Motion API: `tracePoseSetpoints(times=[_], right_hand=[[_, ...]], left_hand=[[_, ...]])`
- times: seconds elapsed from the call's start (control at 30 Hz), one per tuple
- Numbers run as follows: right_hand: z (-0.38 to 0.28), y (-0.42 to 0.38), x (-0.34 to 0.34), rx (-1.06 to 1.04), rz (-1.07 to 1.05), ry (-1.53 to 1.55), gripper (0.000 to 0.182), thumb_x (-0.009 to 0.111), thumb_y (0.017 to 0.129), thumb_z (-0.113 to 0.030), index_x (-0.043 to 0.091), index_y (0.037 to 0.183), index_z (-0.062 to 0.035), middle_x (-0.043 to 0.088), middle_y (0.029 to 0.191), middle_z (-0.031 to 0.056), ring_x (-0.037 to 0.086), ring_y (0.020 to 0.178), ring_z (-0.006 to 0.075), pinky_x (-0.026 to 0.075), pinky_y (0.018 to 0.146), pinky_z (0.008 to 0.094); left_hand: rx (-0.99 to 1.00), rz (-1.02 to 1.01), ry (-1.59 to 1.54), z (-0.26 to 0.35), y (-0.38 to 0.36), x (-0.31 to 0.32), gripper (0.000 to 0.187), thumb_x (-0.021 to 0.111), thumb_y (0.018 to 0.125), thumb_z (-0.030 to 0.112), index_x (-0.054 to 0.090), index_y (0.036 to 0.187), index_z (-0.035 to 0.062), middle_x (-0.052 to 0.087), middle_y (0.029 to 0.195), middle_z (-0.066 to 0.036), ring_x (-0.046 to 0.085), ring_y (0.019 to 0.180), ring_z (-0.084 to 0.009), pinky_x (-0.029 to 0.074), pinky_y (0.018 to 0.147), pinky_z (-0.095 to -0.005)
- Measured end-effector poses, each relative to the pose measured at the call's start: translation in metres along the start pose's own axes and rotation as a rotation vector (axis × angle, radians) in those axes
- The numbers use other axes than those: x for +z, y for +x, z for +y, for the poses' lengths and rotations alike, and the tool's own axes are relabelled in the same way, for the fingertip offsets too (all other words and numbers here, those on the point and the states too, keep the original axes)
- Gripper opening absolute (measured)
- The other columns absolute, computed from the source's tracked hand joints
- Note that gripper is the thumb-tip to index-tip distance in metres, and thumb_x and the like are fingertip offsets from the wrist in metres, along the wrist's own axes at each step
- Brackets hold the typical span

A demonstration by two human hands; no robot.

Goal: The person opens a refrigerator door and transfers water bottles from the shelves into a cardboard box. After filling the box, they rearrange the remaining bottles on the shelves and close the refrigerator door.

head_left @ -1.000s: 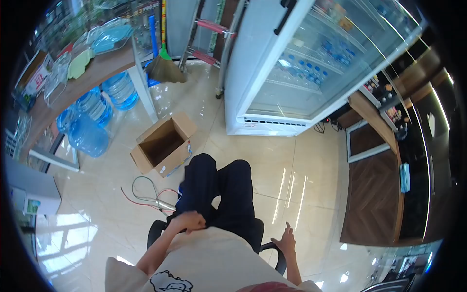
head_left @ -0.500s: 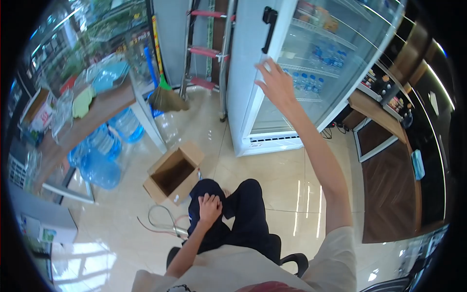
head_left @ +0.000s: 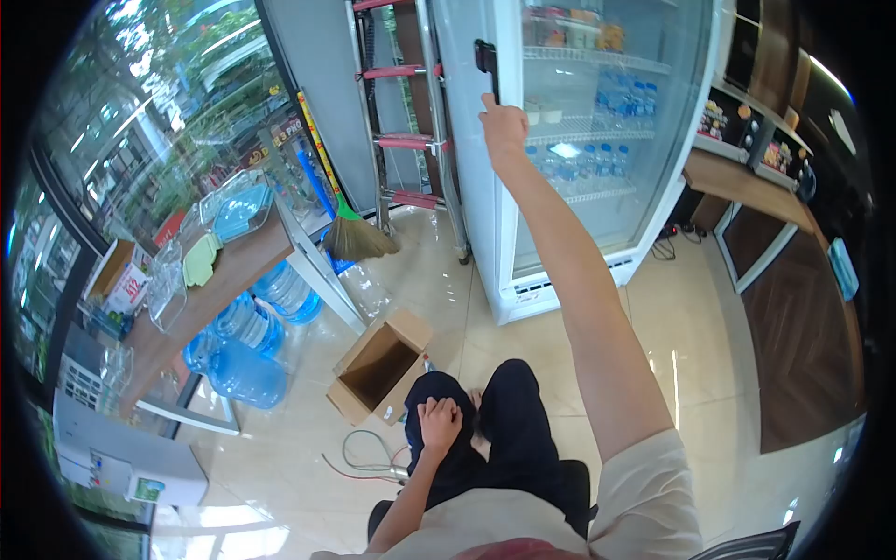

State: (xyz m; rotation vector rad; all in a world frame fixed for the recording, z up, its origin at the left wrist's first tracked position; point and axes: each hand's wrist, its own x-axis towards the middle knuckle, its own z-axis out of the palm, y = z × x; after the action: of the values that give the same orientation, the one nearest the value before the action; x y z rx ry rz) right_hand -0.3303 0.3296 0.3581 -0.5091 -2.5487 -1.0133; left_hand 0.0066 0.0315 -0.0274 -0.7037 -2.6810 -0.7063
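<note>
My right hand (head_left: 507, 126) is stretched forward to the glass-door refrigerator (head_left: 597, 219). Its fingers are curled at the lower end of the black door handle (head_left: 486, 58), partly covering it, and the door looks shut. Behind the glass, water bottles (head_left: 623, 98) and small food packs stand on wire shelves. My left hand (head_left: 440, 425) rests on my left knee with nothing in it, its fingers apart and slightly bent. An open cardboard box (head_left: 381, 366) stands on the floor beside that knee.
A ladder (head_left: 411, 142) and a broom (head_left: 359, 238) stand left of the refrigerator. Large blue water jugs (head_left: 245, 369) lie under the wooden table (head_left: 247, 271). A thin hose (head_left: 359, 457) lies by the box. At right is a wooden counter (head_left: 793, 355).
My right hand has moved up to the handle, and its spread fingers have curled in. The view has shifted, with the room appearing further right. My left hand stays on my knee.
</note>
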Motion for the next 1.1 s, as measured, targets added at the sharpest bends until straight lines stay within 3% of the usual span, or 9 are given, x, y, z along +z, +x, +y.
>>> tracePoseSetpoints(times=[0.17,0.33,0.5,0.57,0.67,0.77,0.9,1.0,1.1], right_hand=[[-0.022,0.016,0.014,0.129,-0.007,-0.080,0.039,0.072,0.082,-0.011,0.069,0.120,-0.0200,0.045,0.141,-0.0010,0.068,0.070,0.0228,0.045,0.042,0.0367],[0.001,-0.017,0.003,0.084,0.157,0.351,0.028,0.070,0.086,-0.011,0.070,0.112,-0.0188,0.049,0.133,0.0025,0.071,0.077,0.0266,0.055,0.055,0.0379],[0.060,-0.116,0.003,-0.047,0.470,0.595,0.021,0.068,0.083,-0.006,0.070,0.103,-0.0094,0.054,0.129,0.0037,0.067,0.084,0.0287,0.058,0.067,0.0403],[0.101,-0.168,0.007,-0.172,0.544,0.742,0.030,0.069,0.076,0.000,0.066,0.105,-0.0105,0.051,0.140,0.0035,0.064,0.089,0.0275,0.059,0.070,0.0405],[0.134,-0.260,0.023,-0.217,0.507,0.899,0.038,0.066,0.077,0.003,0.068,0.112,-0.0127,0.054,0.141,0.0053,0.063,0.095,0.0259,0.058,0.074,0.0373],[0.126,-0.358,0.083,0.083,0.397,1.271,0.040,0.062,0.085,0.008,0.068,0.120,-0.0108,0.061,0.133,0.0095,0.065,0.100,0.0252,0.056,0.077,0.0343],[0.136,-0.463,0.167,0.252,0.122,1.421,0.058,0.065,0.091,0.004,0.045,0.144,-0.0094,0.056,0.140,0.0159,0.068,0.104,0.0280,0.057,0.085,0.0381],[0.155,-0.520,0.212,0.512,-0.387,1.694,0.078,0.071,0.091,-0.003,0.027,0.154,-0.0107,0.051,0.144,0.0206,0.063,0.119,0.0324,0.056,0.094,0.0442],[0.181,-0.543,0.208,0.444,-0.562,1.580,0.091,0.076,0.090,-0.010,0.016,0.159,-0.0131,0.047,0.148,0.0258,0.058,0.129,0.0374,0.054,0.101,0.0473]], left_hand=[[0.001,-0.018,-0.055,-0.001,0.006,0.004,0.020,0.074,0.080,0.014,0.055,0.075,0.0118,0.057,0.075,-0.004,0.054,0.083,-0.0271,0.038,0.078,-0.0429],[-0.010,-0.060,-0.056,0.001,0.022,0.018,0.021,0.074,0.080,0.014,0.055,0.074,0.0115,0.058,0.075,-0.005,0.054,0.084,-0.0286,0.038,0.078,-0.0442],[0.037,-0.065,-0.097,0.003,0.032,0.030,0.023,0.075,0.081,0.015,0.053,0.074,0.0108,0.057,0.074,-0.005,0.052,0.083,-0.0284,0.038,0.078,-0.0439],[0.056,-0.050,-0.149,0.007,0.031,0.029,0.024,0.075,0.083,0.013,0.053,0.073,0.0106,0.055,0.072,-0.005,0.052,0.080,-0.0274,0.037,0.077,-0.0423],[0.011,-0.045,-0.254,0.014,0.024,0.025,0.021,0.076,0.085,0.012,0.055,0.079,0.0105,0.054,0.071,-0.004,0.053,0.076,-0.0267,0.038,0.075,-0.0415],[-0.024,0.092,-0.342,0.021,0.021,0.031,0.018,0.076,0.087,0.012,0.058,0.087,0.0097,0.053,0.072,-0.004,0.054,0.075,-0.0265,0.038,0.074,-0.0417],[-0.043,0.231,-0.438,0.022,0.017,0.036,0.020,0.073,0.091,0.009,0.056,0.101,0.0052,0.056,0.075,-0.007,0.057,0.075,-0.0264,0.041,0.074,-0.0412],[-0.281,0.106,-0.677,0.022,0.018,0.035,0.019,0.072,0.094,0.010,0.055,0.101,0.0041,0.059,0.075,-0.008,0.054,0.068,-0.0223,0.042,0.075,-0.0341],[-0.596,0.382,-1.104,0.003,0.017,0.058,0.018,0.069,0.098,0.011,0.055,0.104,0.0038,0.060,0.070,-0.005,0.051,0.063,-0.0185,0.044,0.074,-0.0292]])
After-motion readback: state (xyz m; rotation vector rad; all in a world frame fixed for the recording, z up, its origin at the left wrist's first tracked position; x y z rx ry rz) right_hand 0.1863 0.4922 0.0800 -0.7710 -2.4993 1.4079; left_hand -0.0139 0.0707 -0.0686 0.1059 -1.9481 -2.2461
